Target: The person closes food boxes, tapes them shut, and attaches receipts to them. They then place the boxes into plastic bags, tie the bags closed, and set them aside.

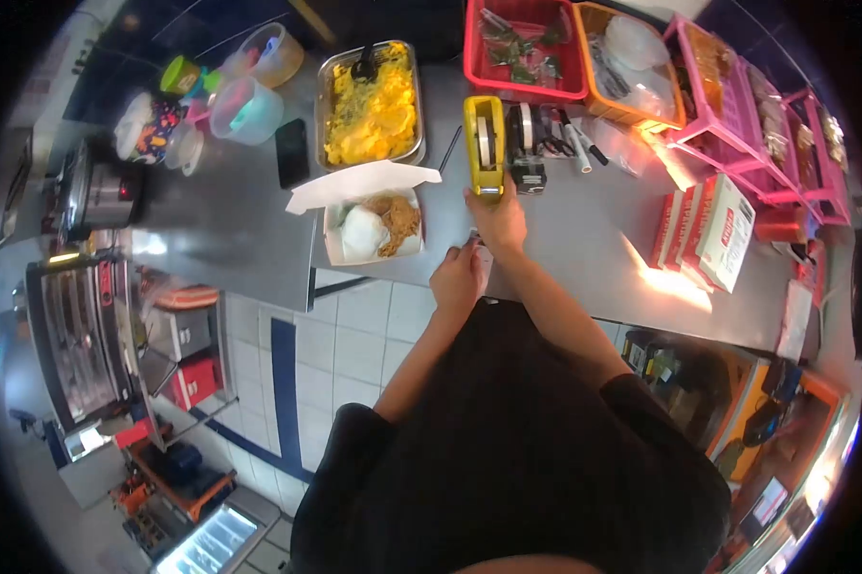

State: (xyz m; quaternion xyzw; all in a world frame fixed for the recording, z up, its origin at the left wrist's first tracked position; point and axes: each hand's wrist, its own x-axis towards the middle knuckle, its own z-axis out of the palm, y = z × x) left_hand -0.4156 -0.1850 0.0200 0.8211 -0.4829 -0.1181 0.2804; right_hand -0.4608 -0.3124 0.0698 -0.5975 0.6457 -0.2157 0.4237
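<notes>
My right hand (499,222) reaches across the grey counter (584,239) and grips the near end of a yellow tape dispenser (484,143). My left hand (457,277) is just behind it at the counter's front edge, fingers curled on a small white piece (483,256); what it is stays unclear. To the left of both hands lies an open white food box (374,230) with white rice and a browned fried piece inside, its lid flipped back.
A metal tray of yellow food (374,105) and a black phone (292,153) sit behind the box. Red (522,48), orange (632,67) and pink baskets line the back. Red-and-white cartons (713,230) stand at the right, plastic tubs (249,105) and a cooker (96,191) at the left.
</notes>
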